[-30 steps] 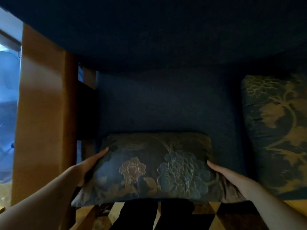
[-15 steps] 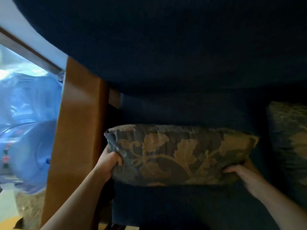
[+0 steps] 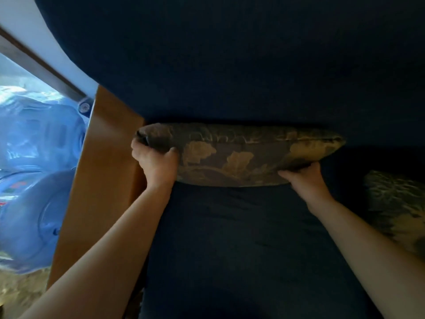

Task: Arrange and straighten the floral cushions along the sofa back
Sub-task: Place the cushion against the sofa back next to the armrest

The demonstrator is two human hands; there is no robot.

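Observation:
A dark floral cushion with gold leaf patterns lies lengthwise against the dark blue sofa back, at the left end of the seat. My left hand grips its left corner, fingers curled over the top edge. My right hand holds its lower right edge from underneath. A second floral cushion lies on the seat at the far right, partly cut off by the frame edge.
A wooden armrest bounds the seat on the left. Beyond it stand blue plastic water bottles beside a pale wall with a dark strip.
The cushion has gone up from the front of the seat to the sofa back and turned over, and both hands moved with it. My view has shifted closer and to the right.

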